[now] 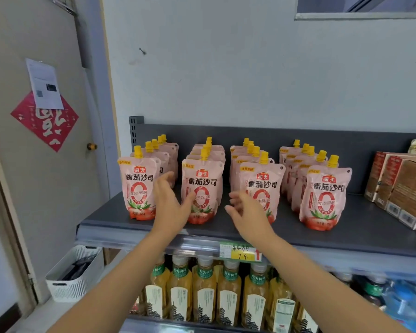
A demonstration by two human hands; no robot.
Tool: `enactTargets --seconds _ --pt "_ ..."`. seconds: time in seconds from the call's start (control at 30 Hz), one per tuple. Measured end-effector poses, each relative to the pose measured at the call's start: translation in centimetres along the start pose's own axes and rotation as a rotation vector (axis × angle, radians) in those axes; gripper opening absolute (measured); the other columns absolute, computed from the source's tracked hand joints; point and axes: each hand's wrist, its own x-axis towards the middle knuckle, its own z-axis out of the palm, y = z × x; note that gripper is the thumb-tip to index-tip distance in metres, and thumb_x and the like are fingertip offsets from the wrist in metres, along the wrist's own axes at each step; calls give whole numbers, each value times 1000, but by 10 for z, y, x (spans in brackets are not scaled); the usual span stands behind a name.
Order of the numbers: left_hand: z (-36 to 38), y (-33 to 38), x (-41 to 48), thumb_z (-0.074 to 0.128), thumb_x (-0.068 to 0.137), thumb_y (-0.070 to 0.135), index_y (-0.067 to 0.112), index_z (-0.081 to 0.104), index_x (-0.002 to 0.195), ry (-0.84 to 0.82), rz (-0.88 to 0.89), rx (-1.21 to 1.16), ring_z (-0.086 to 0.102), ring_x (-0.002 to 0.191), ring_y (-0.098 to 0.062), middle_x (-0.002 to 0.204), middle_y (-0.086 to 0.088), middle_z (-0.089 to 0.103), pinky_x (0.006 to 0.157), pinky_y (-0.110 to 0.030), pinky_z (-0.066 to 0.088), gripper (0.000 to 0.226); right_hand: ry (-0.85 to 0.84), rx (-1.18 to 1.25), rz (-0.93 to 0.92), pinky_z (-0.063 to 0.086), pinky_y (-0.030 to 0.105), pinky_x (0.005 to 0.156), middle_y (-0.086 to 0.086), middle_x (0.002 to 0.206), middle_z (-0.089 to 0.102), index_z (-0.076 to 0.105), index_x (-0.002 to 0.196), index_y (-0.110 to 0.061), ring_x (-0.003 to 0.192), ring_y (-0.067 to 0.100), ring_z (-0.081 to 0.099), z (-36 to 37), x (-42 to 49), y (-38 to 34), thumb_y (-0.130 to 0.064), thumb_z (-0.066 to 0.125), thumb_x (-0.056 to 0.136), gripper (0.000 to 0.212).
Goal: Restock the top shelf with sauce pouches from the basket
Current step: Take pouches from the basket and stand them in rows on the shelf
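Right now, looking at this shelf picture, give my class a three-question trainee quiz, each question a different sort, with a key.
1. How many rows of pink spouted sauce pouches with yellow caps stand on the dark grey top shelf?
2. True or false: the left hand grips a pouch.
3. Where is the white slotted plastic basket? A) on the top shelf B) low down, left of the shelving C) in the right hand

Key: 1. four; 2. false, both hands are open and empty; 3. B
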Motion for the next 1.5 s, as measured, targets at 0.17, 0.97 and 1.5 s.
enactTargets --seconds 0.17,0.97,1.5 --pt "-5 -19 8 52 97 13 12 51 122 -312 -224 -106 54 106 -14 114 0 59 89 -26 44 26 -89 50 108 39 20 89 6 123 60 51 128 -8 111 16 55 32 16 0 -12 50 97 31" --pt "-2 -28 19 40 100 11 7 60 103 -354 -41 142 56 83 -10 98 -2 65 72 -20 46 20 -14 192 131 52 25 50 5 74 57 49 87 -8 54 18 57 31 31 6 -20 66 88 20" --pt "7 -29 17 41 99 7 8 59 95 -270 -38 245 53 70 -4 81 -7 65 59 -8 39 18 -32 124 26 53 44 53 -3 67 51 44 81 -16 56 24 58 29 25 17 -31 64 89 26"
